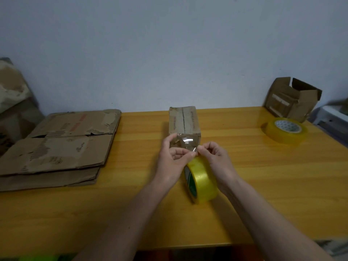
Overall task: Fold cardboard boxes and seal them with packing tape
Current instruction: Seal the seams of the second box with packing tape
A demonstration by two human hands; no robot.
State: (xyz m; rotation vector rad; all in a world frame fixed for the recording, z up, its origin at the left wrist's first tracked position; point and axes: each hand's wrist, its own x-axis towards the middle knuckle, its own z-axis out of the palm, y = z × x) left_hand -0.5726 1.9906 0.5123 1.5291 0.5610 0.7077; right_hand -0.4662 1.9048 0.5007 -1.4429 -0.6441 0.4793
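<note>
Nearest to me, a yellow roll of packing tape (202,178) stands on its edge on the wooden table (263,185), tucked between my wrists and touching my right palm. A clear strip of tape (185,143) runs from it up to the near end of the small folded cardboard box (183,121), which sits just beyond my hands at the middle of the table with its top seam running away from me. My left hand (172,159) has its fingers curled, thumb and forefinger pinching the strip at its near edge, with the upper fingers against the box's near left corner. My right hand (214,157) is curled too, its fingertips (200,150) pinching the same strip right beside my left thumb. To the left, a stack of flattened cardboard boxes (60,146) lies on the table's left side, worn and torn at the edges. Far right, a second roll of yellow tape (285,129) lies flat, and just behind it at the far right corner an open cardboard box (291,99) is tipped on its side against the pale wall (169,44).
</note>
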